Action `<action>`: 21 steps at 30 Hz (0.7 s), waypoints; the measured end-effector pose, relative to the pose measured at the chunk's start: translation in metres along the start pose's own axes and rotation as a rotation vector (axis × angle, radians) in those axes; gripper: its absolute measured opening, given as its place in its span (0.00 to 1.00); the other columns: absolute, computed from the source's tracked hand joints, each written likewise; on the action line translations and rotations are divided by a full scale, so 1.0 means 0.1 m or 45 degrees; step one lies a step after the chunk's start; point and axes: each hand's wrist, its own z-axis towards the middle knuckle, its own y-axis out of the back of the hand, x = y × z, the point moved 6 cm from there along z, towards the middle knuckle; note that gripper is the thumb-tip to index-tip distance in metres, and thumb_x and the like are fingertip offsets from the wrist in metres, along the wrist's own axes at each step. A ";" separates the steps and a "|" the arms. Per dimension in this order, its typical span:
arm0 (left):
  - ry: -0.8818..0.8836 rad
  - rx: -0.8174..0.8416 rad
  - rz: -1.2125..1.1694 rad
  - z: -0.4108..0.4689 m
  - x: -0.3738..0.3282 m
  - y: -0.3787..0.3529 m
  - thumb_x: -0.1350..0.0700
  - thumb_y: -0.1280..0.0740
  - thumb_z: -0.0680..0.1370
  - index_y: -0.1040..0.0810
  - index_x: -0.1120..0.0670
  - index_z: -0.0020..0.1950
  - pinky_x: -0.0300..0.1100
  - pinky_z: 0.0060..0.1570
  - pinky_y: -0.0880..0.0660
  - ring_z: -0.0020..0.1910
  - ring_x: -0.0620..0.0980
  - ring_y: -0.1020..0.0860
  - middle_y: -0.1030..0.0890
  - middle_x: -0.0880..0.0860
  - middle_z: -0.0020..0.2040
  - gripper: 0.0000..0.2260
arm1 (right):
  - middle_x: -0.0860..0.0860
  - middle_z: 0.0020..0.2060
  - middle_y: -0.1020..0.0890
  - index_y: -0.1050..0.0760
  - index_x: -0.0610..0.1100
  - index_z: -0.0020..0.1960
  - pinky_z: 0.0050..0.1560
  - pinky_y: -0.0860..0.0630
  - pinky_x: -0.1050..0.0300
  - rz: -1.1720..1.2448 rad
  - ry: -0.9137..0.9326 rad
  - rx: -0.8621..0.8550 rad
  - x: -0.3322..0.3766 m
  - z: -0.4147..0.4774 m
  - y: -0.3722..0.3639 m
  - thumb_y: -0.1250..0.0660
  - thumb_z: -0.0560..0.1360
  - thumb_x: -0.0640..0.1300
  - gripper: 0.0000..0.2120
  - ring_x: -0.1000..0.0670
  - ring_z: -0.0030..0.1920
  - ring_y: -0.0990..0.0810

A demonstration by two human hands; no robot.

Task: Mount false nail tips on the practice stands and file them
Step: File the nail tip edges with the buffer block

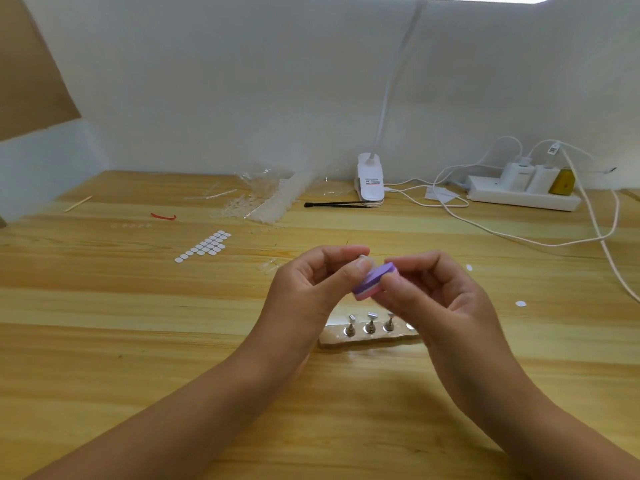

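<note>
Above the stand base (pixel 367 337) on the surface (pixel 173 341), pinches a clear nail tip (pixel 363 260) in left hand (pixel 308 289) fingers (pixel 349 271); clamps purple file block (pixel 375 280) in right hand (pixel 436 299), just right of the tip, seemingly touching it, long axis slanting down-left.

The right hand (pixel 433 296) covers the stand base (pixel 346 336) at its right end (lamp (pixel 370 178) cropped above).

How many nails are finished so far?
Hard to say: the three stands on the base show shiny tops, and I cannot tell if tips sit on them. Right now the left hand pinches a small clear tip while the right hand holds the purple file block against it. A pile of clear tips waits at the back.
</note>
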 end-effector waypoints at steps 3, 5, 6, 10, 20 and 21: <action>-0.011 0.004 0.015 0.01 -0.01 0.01 0.52 0.27 0.71 0.15 0.51 0.51 0.39 0.58 0.22 0.52 0.49 0.16 0.14 0.52 0.49 0.10 | 0.45 0.45 0.14 0.19 0.50 0.47 0.50 0.20 0.60 0.022 0.038 -0.036 0.02 -0.01 0.01 0.23 0.68 0.49 0.10 0.47 0.50 0.15; 0.001 0.003 0.008 0.01 0.00 0.01 0.52 0.27 0.71 0.15 0.51 0.51 0.40 0.58 0.21 0.51 0.49 0.16 0.14 0.53 0.49 0.10 | 0.45 0.45 0.14 0.19 0.49 0.47 0.49 0.21 0.60 0.022 0.020 0.016 0.02 0.00 -0.02 0.23 0.68 0.49 0.10 0.48 0.49 0.15; 0.004 0.001 0.005 0.01 0.00 0.01 0.52 0.27 0.71 0.15 0.51 0.50 0.40 0.57 0.21 0.51 0.48 0.16 0.14 0.53 0.49 0.10 | 0.45 0.45 0.15 0.19 0.50 0.47 0.50 0.21 0.60 0.028 0.020 0.003 0.02 0.00 -0.01 0.23 0.68 0.49 0.10 0.47 0.49 0.15; -0.003 0.005 -0.004 0.02 0.01 0.00 0.52 0.24 0.71 0.14 0.53 0.50 0.38 0.57 0.22 0.50 0.47 0.17 0.14 0.53 0.49 0.10 | 0.44 0.48 0.15 0.19 0.49 0.49 0.54 0.21 0.56 0.056 0.007 -0.024 -0.01 0.00 0.04 0.23 0.66 0.52 0.14 0.44 0.52 0.16; 0.085 0.216 0.153 0.00 0.07 -0.05 0.50 0.29 0.73 0.14 0.46 0.54 0.42 0.63 0.25 0.57 0.46 0.18 0.14 0.50 0.53 0.12 | 0.50 0.43 0.15 0.18 0.51 0.48 0.48 0.20 0.60 0.027 0.083 -0.133 0.14 0.05 0.30 0.27 0.71 0.48 0.07 0.49 0.47 0.16; 0.088 0.216 0.142 0.01 0.07 -0.05 0.50 0.30 0.73 0.15 0.46 0.55 0.42 0.63 0.26 0.57 0.47 0.18 0.14 0.50 0.53 0.12 | 0.50 0.42 0.15 0.18 0.50 0.48 0.47 0.20 0.60 -0.022 0.090 -0.086 0.14 0.04 0.25 0.27 0.72 0.47 0.06 0.50 0.46 0.16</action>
